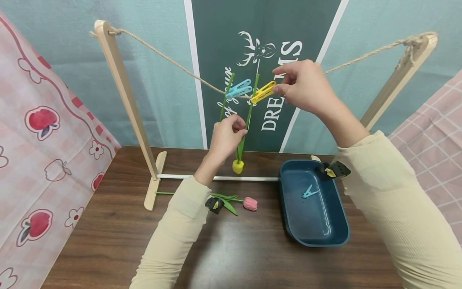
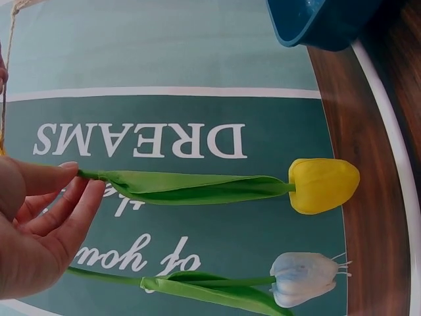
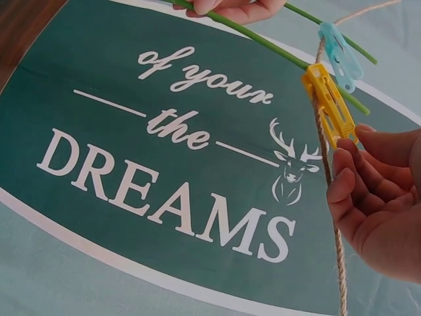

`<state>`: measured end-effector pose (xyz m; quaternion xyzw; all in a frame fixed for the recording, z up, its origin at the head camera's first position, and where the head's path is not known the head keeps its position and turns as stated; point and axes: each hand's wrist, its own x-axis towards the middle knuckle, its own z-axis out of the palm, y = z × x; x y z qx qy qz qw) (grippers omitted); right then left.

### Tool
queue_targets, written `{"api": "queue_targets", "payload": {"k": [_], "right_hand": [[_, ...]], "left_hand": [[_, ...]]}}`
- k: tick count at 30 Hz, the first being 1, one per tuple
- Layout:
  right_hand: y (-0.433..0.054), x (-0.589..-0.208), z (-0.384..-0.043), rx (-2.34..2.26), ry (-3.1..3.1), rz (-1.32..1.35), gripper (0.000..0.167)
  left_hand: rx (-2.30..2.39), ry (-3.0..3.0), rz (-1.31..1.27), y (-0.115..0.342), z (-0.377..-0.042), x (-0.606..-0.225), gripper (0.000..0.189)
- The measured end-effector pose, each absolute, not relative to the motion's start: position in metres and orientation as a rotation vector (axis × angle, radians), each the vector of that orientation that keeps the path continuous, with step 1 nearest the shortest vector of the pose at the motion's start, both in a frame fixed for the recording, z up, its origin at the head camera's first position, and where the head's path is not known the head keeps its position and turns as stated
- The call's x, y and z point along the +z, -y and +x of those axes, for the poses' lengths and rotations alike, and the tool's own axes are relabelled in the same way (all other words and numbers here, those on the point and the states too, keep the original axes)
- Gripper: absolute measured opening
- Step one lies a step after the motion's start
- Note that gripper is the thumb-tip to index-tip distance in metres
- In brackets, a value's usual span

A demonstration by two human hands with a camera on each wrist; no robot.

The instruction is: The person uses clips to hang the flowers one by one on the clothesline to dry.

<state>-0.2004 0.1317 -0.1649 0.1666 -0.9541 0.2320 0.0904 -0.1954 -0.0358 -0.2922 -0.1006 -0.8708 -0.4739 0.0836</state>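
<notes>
While L hand [image 1: 227, 136] pinches ylw tulip [image 2: 220, 189], R hand [image 1: 306, 86] on ylw peg [image 1: 262, 93]

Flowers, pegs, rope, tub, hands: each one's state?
Rope: sagging
Tub: upright
Yellow flower: upside down
White flower: upside down
Pink flower: lying flat
Yellow peg: on rope
Upper blue peg: on rope
Lower blue peg: in tub
Left hand: pinching yellow flower's stem
Right hand: holding yellow peg
</notes>
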Motion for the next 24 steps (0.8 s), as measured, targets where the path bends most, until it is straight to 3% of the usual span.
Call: {"api": "queue_targets", "payload": {"k": [9,24], "right_hand": [[-0.138,-0.161,-0.194,0.785,2.805,0.486,0.015],[-0.145,-0.161,-0.188,0.749,2.937,0.519,0.019]], "left_hand": [[-1.402,2.593,-0.303,0.037,-0.196,-0.294,0.007],[-1.36,2.62,-0.317,0.04,-0.194,-0.289,0.008]]}}
